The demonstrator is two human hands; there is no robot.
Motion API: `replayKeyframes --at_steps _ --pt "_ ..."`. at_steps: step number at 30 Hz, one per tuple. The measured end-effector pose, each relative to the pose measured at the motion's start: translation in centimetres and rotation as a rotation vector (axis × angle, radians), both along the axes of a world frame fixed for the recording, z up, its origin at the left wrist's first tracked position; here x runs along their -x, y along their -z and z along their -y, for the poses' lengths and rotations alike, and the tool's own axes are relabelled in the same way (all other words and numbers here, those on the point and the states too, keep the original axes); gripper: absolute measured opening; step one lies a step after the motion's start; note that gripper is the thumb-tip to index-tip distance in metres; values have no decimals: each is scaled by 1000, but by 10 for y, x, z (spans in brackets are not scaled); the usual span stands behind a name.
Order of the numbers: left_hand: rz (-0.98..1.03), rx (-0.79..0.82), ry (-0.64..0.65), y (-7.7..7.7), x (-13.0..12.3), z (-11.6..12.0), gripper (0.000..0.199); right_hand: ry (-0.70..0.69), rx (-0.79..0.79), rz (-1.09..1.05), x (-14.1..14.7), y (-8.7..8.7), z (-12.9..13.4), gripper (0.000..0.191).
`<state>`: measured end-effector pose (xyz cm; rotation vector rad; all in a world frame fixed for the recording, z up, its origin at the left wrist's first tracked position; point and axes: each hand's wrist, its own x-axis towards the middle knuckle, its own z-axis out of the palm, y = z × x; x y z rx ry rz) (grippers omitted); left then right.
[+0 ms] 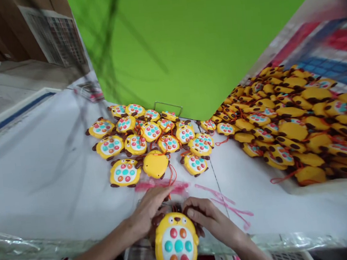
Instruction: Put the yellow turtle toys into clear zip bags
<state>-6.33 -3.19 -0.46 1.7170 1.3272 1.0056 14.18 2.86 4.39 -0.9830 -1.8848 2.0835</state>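
A yellow dog-shaped toy (179, 247) with brown ears and coloured buttons stands out at the bottom centre, close to the camera. My left hand (151, 206) is at its upper left, fingers bent toward its top and an orange cord loop. At the toy's upper right, my right hand (203, 214) has its fingers curled inward beside the brown ear. Dark parts lie between the hands behind the toy; whether either hand grips them or the toy is hidden. Just beyond the hands, a yellow toy (156, 164) lies with its plain back up.
Several similar toys (125, 172) lie spread on the white table (57, 156). A large pile of toys (292, 131) fills the right side. A green panel (169, 45) rises behind them, a thin wire frame (168, 103) at its foot.
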Motion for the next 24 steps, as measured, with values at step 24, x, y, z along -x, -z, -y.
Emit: replayKeyframes --at_steps 24 --pt "-610 -554 -116 -13 -21 19 15 245 -605 99 8 9 7 17"
